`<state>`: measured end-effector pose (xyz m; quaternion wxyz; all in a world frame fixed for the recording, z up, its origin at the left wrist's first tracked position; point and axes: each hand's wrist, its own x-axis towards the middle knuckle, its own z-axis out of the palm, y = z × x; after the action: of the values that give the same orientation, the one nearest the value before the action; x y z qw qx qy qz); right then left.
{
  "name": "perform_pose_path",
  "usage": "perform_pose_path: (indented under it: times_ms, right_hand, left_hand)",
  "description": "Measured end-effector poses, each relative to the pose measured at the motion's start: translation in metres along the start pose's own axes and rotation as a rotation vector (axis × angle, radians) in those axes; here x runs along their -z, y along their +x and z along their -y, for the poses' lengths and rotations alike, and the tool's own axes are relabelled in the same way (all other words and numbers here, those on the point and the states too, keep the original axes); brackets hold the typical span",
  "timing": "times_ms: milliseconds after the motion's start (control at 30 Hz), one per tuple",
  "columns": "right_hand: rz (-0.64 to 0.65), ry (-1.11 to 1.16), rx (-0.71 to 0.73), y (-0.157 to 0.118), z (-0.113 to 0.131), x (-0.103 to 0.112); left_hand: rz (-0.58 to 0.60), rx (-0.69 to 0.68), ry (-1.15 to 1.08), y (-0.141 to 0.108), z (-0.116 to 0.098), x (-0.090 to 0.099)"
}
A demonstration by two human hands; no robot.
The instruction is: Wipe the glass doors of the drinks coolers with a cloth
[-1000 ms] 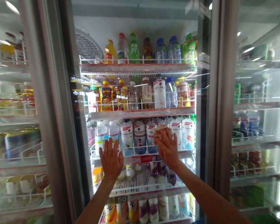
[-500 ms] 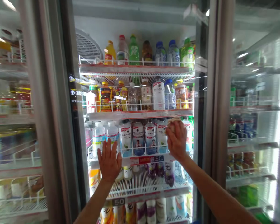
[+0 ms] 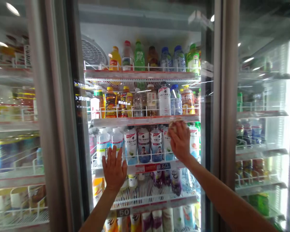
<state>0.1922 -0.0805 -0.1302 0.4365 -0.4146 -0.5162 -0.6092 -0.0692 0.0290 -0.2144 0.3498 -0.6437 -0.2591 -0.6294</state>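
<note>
A glass door [image 3: 140,19] in a metal frame stands before me, with lit shelves of drinks behind it. My left hand [image 3: 114,169] lies flat against the glass, fingers spread, in front of the third shelf's left side. In my right hand [image 3: 180,143] is a crumpled light-coloured cloth [image 3: 176,124], pressed to the glass right of the middle, just under the second shelf's edge. The fingers curl over most of the cloth. Behind the glass near this hand are white-labelled bottles [image 3: 157,143] in a row.
Upright door frames flank the glass at left [image 3: 59,112] and right [image 3: 229,96]. Beyond them, side coolers hold cans [image 3: 6,154] and more bottles. A top shelf [image 3: 140,74] carries several coloured bottles. Price tags [image 3: 157,167] line the shelf edges. Lights reflect on the glass.
My right hand has slid a little to the left with the cloth. My left hand stays flat in nearly the same place. The view has shifted slightly.
</note>
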Motion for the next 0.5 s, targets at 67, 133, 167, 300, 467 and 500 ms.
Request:
perform_pose_path:
  times_ms: [67, 133, 167, 300, 467, 500]
  right_hand:
    - [0.062, 0.033, 0.093, -0.004, 0.016, -0.001]
    - [0.066, 0.017, 0.096, -0.006, 0.009, 0.002]
    - [0.046, -0.009, 0.059, -0.005, -0.003, 0.004]
    - [-0.119, -0.134, -0.205, 0.01, -0.062, 0.009]
    - [-0.155, -0.11, -0.208, 0.028, -0.045, -0.002]
    - [-0.12, -0.088, -0.152, 0.029, -0.03, -0.005]
  left_hand:
    - [0.003, -0.005, -0.001, 0.0, 0.001, 0.001]
    - [0.004, -0.016, -0.003, -0.001, 0.001, 0.002]
    - [0.004, -0.02, -0.004, -0.001, 0.002, 0.003]
    - [0.005, -0.006, -0.002, -0.002, 0.002, 0.002]
    - [-0.007, -0.012, -0.006, -0.002, 0.002, 0.001]
    - [-0.006, -0.015, -0.007, -0.002, 0.002, 0.001]
